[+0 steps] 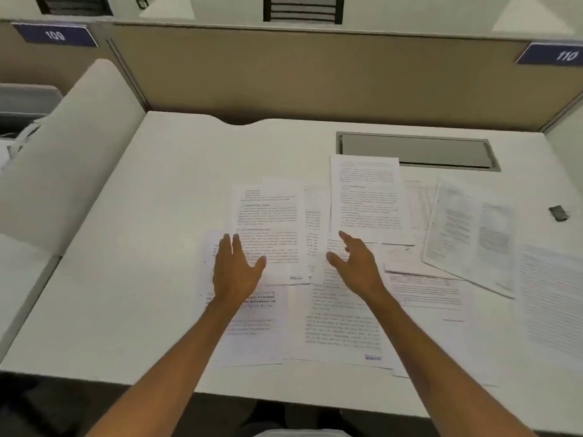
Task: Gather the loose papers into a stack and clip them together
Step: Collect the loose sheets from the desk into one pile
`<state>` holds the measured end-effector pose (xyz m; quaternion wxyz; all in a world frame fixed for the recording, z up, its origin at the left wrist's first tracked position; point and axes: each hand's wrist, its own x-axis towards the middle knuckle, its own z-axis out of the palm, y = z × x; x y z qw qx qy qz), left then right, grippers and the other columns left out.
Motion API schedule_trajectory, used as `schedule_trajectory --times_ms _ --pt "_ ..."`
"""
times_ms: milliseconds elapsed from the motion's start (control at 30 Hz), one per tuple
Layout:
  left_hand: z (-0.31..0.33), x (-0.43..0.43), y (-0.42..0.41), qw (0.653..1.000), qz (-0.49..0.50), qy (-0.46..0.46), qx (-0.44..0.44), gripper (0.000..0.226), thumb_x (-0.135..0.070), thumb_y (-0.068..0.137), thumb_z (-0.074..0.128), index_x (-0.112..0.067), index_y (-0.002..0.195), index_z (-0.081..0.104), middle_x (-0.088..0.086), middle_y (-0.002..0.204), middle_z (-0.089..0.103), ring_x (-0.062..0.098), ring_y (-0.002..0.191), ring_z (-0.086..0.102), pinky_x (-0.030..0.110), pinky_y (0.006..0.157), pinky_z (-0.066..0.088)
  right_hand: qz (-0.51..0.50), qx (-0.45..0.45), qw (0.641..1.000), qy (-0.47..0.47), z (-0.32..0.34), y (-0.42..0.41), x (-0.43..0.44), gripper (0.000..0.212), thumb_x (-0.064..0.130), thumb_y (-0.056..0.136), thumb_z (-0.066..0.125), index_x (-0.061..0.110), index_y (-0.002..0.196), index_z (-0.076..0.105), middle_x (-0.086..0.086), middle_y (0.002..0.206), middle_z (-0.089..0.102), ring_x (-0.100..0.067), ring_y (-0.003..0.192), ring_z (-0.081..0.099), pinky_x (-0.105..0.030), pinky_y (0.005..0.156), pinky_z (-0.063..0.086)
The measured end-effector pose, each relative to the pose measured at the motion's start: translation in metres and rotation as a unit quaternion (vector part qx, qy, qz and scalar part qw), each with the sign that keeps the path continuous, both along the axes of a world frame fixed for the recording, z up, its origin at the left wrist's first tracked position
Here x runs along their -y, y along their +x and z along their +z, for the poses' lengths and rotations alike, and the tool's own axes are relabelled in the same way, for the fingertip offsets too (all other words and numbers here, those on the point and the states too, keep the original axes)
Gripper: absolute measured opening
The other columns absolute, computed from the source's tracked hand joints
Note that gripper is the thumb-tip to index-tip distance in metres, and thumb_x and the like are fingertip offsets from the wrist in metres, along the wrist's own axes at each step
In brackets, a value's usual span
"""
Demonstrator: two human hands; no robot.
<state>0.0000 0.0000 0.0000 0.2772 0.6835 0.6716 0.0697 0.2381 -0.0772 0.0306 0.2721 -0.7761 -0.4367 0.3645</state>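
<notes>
Several loose printed papers (pixel 366 197) lie scattered and overlapping across the middle and right of the white desk (pixel 142 279). My left hand (pixel 236 269) rests flat, fingers apart, on the left edge of one sheet (pixel 271 222). My right hand (pixel 356 263) hovers just above the middle sheets, fingers spread, holding nothing. A small dark binder clip (pixel 559 213) lies alone at the far right of the desk, well away from both hands.
A grey cable hatch (pixel 416 149) is set into the desk behind the papers. A beige partition (pixel 315 77) closes the back, and a white side divider (pixel 72 146) stands at the left. Signs reading 109 and 110 hang on the partition.
</notes>
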Motion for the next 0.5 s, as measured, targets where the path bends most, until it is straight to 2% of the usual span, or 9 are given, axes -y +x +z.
schedule_trajectory --times_ms 100,167,267,367,500 --pt "-0.017 -0.011 -0.01 0.993 0.03 -0.02 -0.108 0.106 -0.07 0.091 0.045 -0.001 0.158 0.002 0.016 0.168 0.001 0.029 0.156 -0.001 0.047 0.126 0.005 -0.098 -0.052 0.992 -0.064 -0.01 -0.011 -0.014 0.066 0.031 0.094 0.068 0.012 0.151 0.042 -0.012 0.146 0.053 -0.025 0.131 0.054 -0.032 0.105 0.04" --pt "-0.027 -0.014 -0.014 0.99 0.019 -0.03 -0.138 0.111 -0.076 0.088 0.04 0.001 0.157 0.0 0.017 0.168 -0.003 0.028 0.156 -0.006 0.051 0.125 -0.001 -0.145 -0.047 0.984 -0.087 -0.016 -0.019 -0.022 0.062 0.029 0.091 0.07 0.009 0.146 0.048 -0.013 0.139 0.059 -0.026 0.126 0.057 -0.033 0.103 0.042" --pt "-0.035 -0.015 -0.016 0.988 -0.013 -0.025 -0.149 0.111 -0.079 0.087 0.034 -0.001 0.158 -0.002 0.017 0.168 -0.01 0.028 0.155 -0.013 0.054 0.123 -0.007 -0.207 -0.033 0.972 -0.101 -0.018 -0.028 -0.036 0.053 0.028 0.088 0.073 0.008 0.134 0.056 -0.011 0.13 0.064 -0.027 0.118 0.061 -0.033 0.095 0.046" --pt "-0.038 -0.016 -0.015 0.986 -0.056 -0.012 -0.157 0.107 -0.08 0.088 0.029 -0.007 0.158 -0.006 0.016 0.166 -0.017 0.028 0.154 -0.019 0.054 0.122 -0.013 -0.226 -0.02 0.967 -0.113 -0.022 -0.037 -0.048 0.046 0.028 0.085 0.076 0.008 0.124 0.06 -0.009 0.125 0.065 -0.027 0.114 0.063 -0.033 0.092 0.047" --pt "-0.042 -0.019 -0.013 0.985 -0.083 -0.003 -0.154 0.107 -0.08 0.088 0.027 -0.008 0.159 -0.008 0.014 0.166 -0.019 0.027 0.153 -0.02 0.055 0.122 -0.012 -0.253 -0.034 0.961 -0.111 -0.027 -0.045 -0.059 0.04 0.028 0.082 0.08 0.009 0.112 0.061 -0.007 0.113 0.066 -0.026 0.106 0.065 -0.037 0.091 0.053"
